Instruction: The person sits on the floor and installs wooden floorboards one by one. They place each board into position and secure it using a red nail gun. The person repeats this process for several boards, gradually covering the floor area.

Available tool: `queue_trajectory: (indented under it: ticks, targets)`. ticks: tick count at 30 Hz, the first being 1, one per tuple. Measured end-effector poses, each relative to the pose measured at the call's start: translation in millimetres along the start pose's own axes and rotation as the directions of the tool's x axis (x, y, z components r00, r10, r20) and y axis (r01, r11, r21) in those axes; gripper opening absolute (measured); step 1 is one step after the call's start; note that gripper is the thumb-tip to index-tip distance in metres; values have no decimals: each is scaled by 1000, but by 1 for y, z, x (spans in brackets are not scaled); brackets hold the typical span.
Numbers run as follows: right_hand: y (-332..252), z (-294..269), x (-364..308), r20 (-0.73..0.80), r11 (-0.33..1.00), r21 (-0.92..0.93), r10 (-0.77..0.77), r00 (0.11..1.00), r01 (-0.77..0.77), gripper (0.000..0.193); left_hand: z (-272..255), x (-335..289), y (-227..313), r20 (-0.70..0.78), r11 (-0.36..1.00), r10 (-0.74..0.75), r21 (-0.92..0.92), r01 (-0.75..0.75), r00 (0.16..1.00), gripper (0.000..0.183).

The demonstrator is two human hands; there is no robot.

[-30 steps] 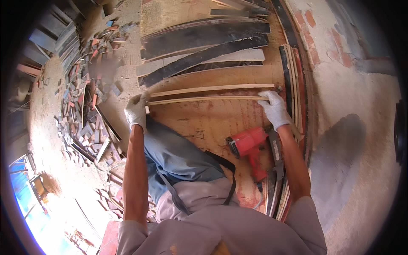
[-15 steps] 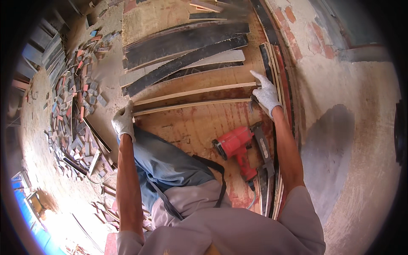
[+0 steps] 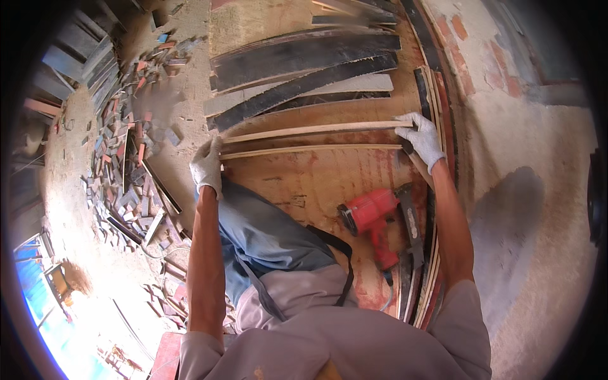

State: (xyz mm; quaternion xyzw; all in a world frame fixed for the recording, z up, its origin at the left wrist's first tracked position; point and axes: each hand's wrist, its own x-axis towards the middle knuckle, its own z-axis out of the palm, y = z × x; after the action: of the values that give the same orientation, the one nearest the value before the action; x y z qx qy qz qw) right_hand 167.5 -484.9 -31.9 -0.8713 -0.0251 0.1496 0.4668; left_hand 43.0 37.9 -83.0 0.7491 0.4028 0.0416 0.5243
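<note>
Two narrow wooden strips run side by side across the work board in front of me, the far strip (image 3: pixel 316 131) and the near strip (image 3: pixel 304 151). My left hand (image 3: pixel 206 170), in a pale work glove, is closed at their left ends, its fingertips partly hidden. At the other end my gloved right hand (image 3: pixel 423 138) has thumb and fingers closed around the far strip's right end. The near strip's right end lies just below that hand. A red nail gun (image 3: pixel 372 215) with a dark magazine rests on the board, nearer my body, below the right hand.
Dark planks (image 3: pixel 310 60) lie stacked and crossed beyond the strips. Long thin strips (image 3: pixel 437 107) line the right side along the wall (image 3: pixel 519 139). Many small wood offcuts (image 3: pixel 123 168) litter the floor at left. A thin hose (image 3: pixel 387 297) trails from the nail gun.
The whole scene has shifted right in the picture. My right hand's fingers, with the index stretched out before, are now closed on the far strip's end. The left hand stays at the left ends.
</note>
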Motion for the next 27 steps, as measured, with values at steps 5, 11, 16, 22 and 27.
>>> queue_trajectory:
  ticks: [5,11,16,22,27]
  targets:
    - [4,8,-10,-33,981,193,-13,999,19,28,2,-12,6,36,1000,9,3,-9,999,43]
    - [-6,14,-9,-67,984,176,19,998,-7,28,0,-7,2,25,1000,2,-2,-2,1000,44]
    - [-21,5,-13,-81,838,541,133,988,-69,22,-9,3,-9,112,997,6,-72,2,994,47]
    - [-3,-28,-20,-243,692,718,151,958,73,29,-17,0,-24,171,994,62,-96,-47,983,41]
    - [18,-35,-55,-265,616,787,308,914,21,23,-6,-11,-16,-25,999,43,22,-43,999,48]
